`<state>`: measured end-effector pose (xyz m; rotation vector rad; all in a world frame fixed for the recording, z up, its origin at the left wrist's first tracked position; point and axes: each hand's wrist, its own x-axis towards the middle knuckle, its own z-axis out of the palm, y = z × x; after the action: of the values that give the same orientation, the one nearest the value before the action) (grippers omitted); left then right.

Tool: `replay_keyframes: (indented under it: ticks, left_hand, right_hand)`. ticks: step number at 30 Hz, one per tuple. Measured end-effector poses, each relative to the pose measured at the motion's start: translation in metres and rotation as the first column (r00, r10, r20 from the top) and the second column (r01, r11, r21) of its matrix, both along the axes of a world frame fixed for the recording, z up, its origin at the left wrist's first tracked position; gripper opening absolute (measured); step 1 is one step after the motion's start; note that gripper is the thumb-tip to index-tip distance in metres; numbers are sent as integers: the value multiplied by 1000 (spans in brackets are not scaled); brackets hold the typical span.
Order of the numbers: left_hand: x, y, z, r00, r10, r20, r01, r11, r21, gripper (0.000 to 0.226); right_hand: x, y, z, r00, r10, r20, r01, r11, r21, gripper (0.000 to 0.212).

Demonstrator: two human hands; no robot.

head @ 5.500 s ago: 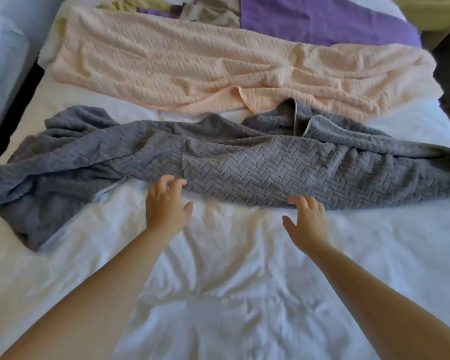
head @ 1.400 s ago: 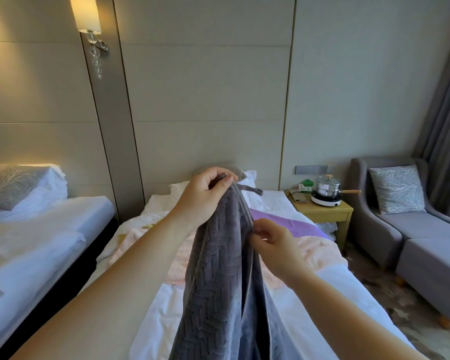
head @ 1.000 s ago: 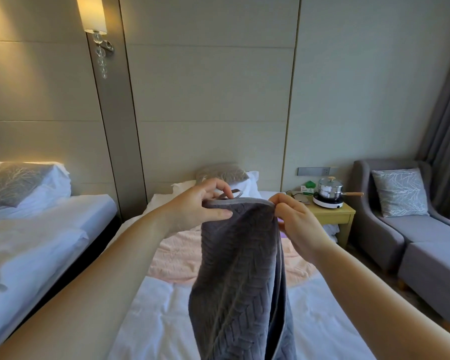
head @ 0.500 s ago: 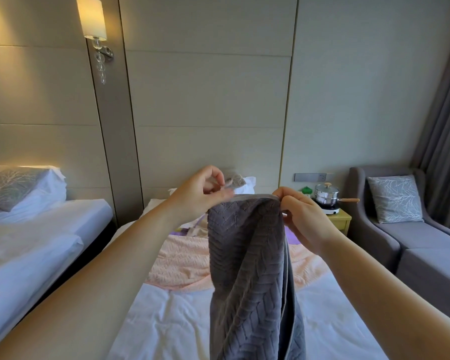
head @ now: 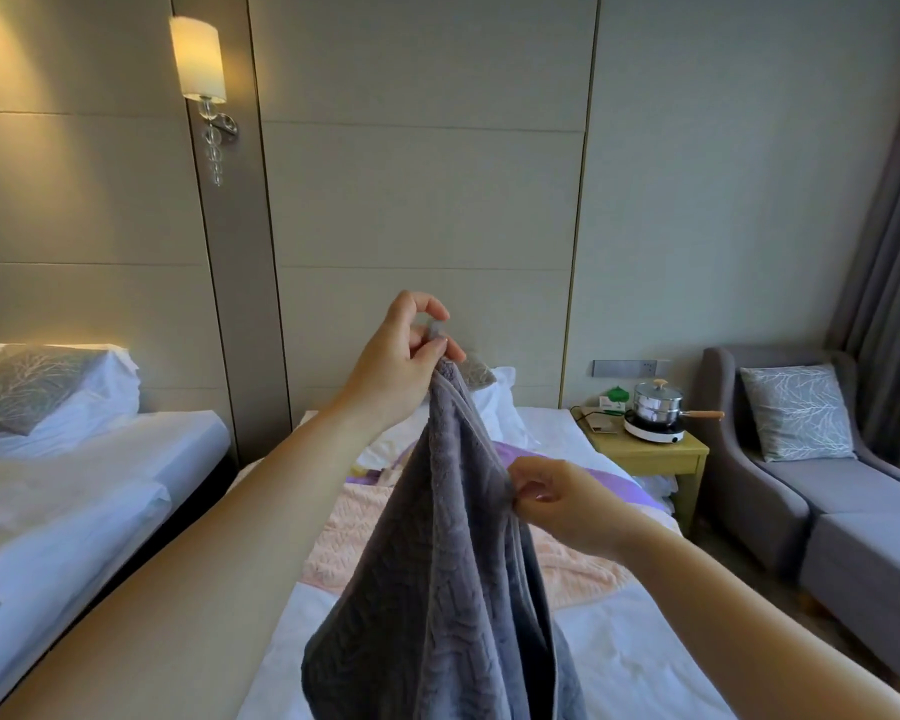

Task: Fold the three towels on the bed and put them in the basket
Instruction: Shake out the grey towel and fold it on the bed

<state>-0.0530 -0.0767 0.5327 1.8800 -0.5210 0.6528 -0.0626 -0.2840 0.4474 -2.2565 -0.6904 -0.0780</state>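
Right hand (head: 557, 504) slid down; grey towel (head: 437, 589) hangs vertically.

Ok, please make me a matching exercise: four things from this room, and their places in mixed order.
1 grey towel
2 pink towel
3 steel pot
4 wall lamp

a on the cooker on the bedside table
b lit, on the wall
c lying on the bed
d held up by left hand and right hand

Pairs: 1-d, 2-c, 3-a, 4-b.
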Motion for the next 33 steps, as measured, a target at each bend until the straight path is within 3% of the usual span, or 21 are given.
replay_keyframes:
  ticks: [3,5,7,9,10,12,15,17,20,26,30,33]
  left_hand:
    - [2,10,-2,986,144,79,-154,978,141,21]
    - [2,21,-3,982,182,45,-188,952,240,7]
    - [-1,28,-6,983,172,-57,-141,925,353,41]
    - [-2,25,-9,973,228,20,-194,776,600,67]
    - [-4,20,-11,970,226,92,-225,682,696,74]
    - [-5,8,-17,986,142,84,-155,623,767,76]
    - [-1,1,-26,989,26,-149,87,704,704,61]
    - [1,-1,-30,983,-51,-177,151,776,613,40]
    - [5,-7,-32,992,-86,-91,122,821,558,17]
    - [7,-6,-22,996,-84,11,71,894,442,10]
    - [9,4,-23,992,35,120,-84,899,430,10]
    - [11,17,-28,973,151,173,-213,872,441,6]
  right_hand:
    - [0,-3,4,993,-47,-107,71,968,241,30]
    - [1,-7,14,981,-15,-195,98,900,424,26]
    - [1,-7,23,977,29,-211,74,883,464,26]
    - [0,-1,31,976,79,-203,21,894,447,28]
    - [-1,3,34,974,102,-201,-3,898,440,29]
    - [-2,7,38,973,130,-191,-39,907,420,26]
    - [-1,6,37,983,112,-147,-47,922,385,21]
    - [-3,2,29,991,76,-113,-33,939,341,22]
    - [-6,-3,4,997,35,-67,-19,974,228,24]
    - [1,-13,-37,995,-88,57,89,996,-31,17]
    - [4,-12,-45,979,-184,93,177,981,78,17]
    - [3,-12,-32,957,-288,-27,287,937,201,19]
